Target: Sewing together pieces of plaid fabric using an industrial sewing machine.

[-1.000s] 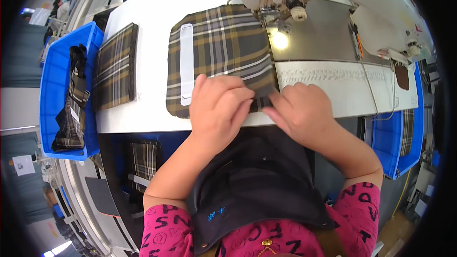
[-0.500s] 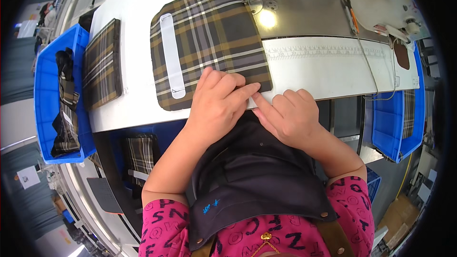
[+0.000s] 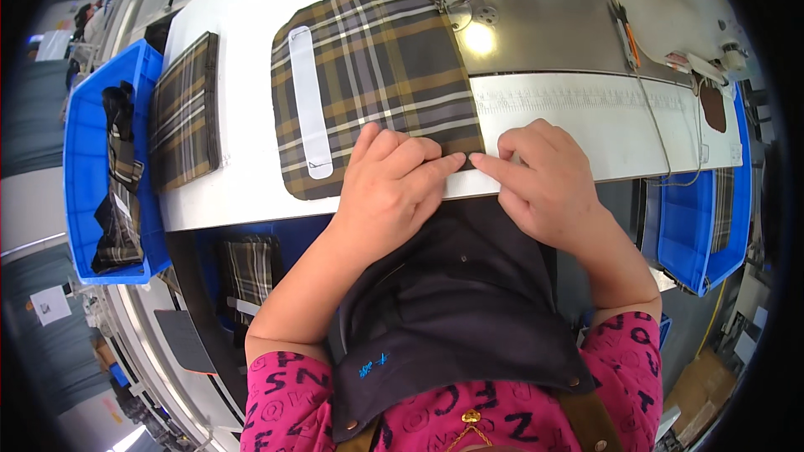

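Observation:
A plaid fabric panel (image 3: pixel 335 92) in brown, black and white lies flat on the white table, its far right corner under the sewing machine's presser foot (image 3: pixel 455 12). A white strip (image 3: pixel 310 100) is fixed along its left side. My left hand (image 3: pixel 392 184) rests on the panel's near edge with fingers curled, its index fingertip pressing at the near right corner. Just right of that corner is my right hand (image 3: pixel 544 180), index finger stretched to the edge, thumb apart, other fingers half bent. The left thumb is hidden.
A stack of plaid pieces (image 3: pixel 184 109) lies at the table's left, beside a blue bin (image 3: pixel 84 176) with fabric parts. A ruler scale (image 3: pixel 578 99) runs along the table. Orange-handled snips (image 3: pixel 630 43) lie near the machine. Another blue bin (image 3: pixel 682 226) stands lower right.
My right hand has shifted right and its index finger and thumb have spread apart. My left index fingertip stays at the panel's corner. The whole view has shifted slightly.

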Demonstrator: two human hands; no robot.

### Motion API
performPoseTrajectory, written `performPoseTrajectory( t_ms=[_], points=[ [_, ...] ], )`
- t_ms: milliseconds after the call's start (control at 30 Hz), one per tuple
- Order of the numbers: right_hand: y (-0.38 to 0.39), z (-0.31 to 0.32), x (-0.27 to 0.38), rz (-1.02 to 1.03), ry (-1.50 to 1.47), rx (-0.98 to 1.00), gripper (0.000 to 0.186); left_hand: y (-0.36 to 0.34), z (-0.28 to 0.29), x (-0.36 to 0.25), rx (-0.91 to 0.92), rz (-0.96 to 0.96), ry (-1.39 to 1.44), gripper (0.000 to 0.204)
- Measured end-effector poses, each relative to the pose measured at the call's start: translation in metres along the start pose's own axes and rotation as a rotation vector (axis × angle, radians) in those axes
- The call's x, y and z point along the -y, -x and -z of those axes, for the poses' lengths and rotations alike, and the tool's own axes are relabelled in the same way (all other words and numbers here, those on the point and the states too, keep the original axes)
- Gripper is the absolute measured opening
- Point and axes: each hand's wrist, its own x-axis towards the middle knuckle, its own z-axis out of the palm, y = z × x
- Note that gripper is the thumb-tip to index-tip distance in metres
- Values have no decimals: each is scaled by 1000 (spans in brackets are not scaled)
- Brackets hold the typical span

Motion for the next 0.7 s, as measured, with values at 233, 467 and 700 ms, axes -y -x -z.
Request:
performPoseTrajectory(
  t_ms=[233,467,700],
  points=[
    [-15,19,-13,164,-13,103,43,-28,11,7,121,101,66,46],
    [-17,20,-15,185,-33,172,44,-23,12,17,271,139,70,61],
    [-31,18,-23,166,12,173,42,-32,8,39,274,131,81,61]
  ],
)
